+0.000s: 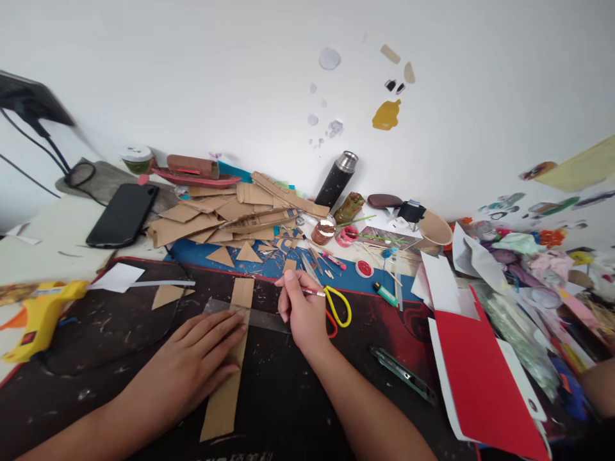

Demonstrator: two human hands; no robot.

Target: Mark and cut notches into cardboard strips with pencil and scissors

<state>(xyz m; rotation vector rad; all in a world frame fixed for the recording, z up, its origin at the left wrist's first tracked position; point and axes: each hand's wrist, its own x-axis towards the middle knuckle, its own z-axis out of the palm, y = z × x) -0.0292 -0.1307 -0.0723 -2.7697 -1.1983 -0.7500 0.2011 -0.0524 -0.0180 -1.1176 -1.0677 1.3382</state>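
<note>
Left hand flat on cardboard strip and ruler, right hand gripping a pen

Nearest: cardboard strip (pixel 221 406) lies lengthwise on the dark mat (pixel 283 410), running away from the wearer. Left hand (pixel 204 352) is palm-down over its middle, fingers extended, not clenched, fingertips on the strip and the clear ruler (pixel 270 321). Ruler crosses the strip at an angle, far part of the strip sticking out beyond it.

Right hand (pixel 307 317) is just off the ruler's right end, fingers curled, grasping a slim pen (pixel 313 292). Can't tell which end of it is the writing tip.

Scissors (pixel 346 306), yellow and red handles, sit just beside the right hand. Utility knife (pixel 402 374) lies right of the right forearm; red sheet (pixel 485 374) further right. Yellow glue gun (pixel 43 317) at far left.

Further back: blue mat (pixel 199 255) with cardboard triangles and scraps, open paint jars (pixel 323 233) right of them. Black phone (pixel 122 216) left of the cardboard pile (pixel 204 214). Behind, black thermos (pixel 336 180) leans near the white wall (pixel 216 77).
</note>
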